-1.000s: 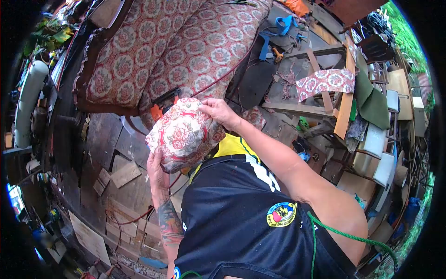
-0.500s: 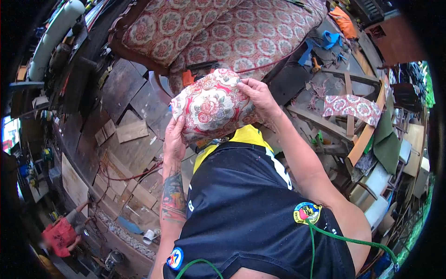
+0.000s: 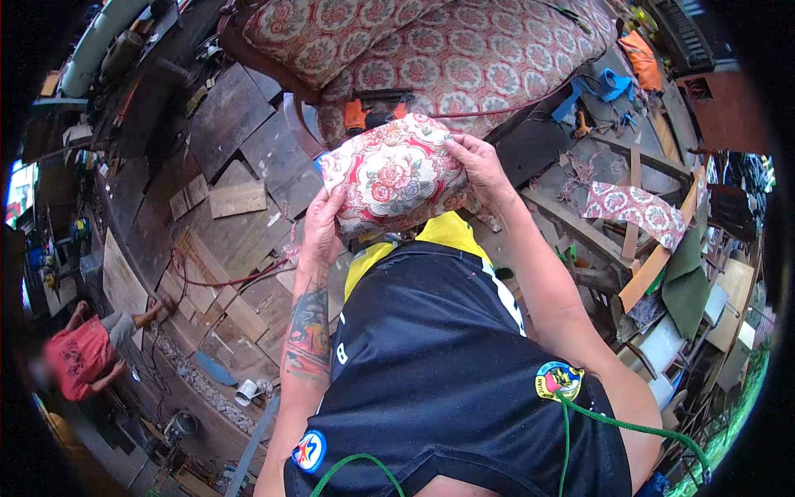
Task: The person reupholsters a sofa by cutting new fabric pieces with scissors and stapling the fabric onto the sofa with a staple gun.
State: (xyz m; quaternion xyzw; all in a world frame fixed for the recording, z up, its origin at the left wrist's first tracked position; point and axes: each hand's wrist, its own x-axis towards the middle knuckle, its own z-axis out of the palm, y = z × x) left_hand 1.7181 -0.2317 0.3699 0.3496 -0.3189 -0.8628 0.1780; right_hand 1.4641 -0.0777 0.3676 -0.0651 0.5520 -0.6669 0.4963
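Between my two hands is a floral upholstery piece (image 3: 389, 178), red, cream and grey, bulging as if padded; what lies under the fabric is hidden. My left hand (image 3: 323, 224) pinches its lower left edge, thumb on top of the cloth. At the upper right corner, my right hand (image 3: 482, 172) grips it between thumb and fingers. Just beyond it, a sofa seat (image 3: 464, 70) wears a similar floral cover. On that seat lies an orange and black tool (image 3: 358, 114), partly hidden behind the held piece.
A floral fabric strip (image 3: 636, 207) drapes over a wooden frame (image 3: 571, 224) on the right. Blue straps (image 3: 609, 85) and an orange bag (image 3: 640, 62) lie at upper right. A red hose (image 3: 224, 282) crosses the board-strewn floor. A person in a red shirt (image 3: 83, 356) is at lower left.
The view has shifted a little, bringing more of the sofa tool and the person at left into sight. The held piece tilts slightly differently; both hands keep their grip.
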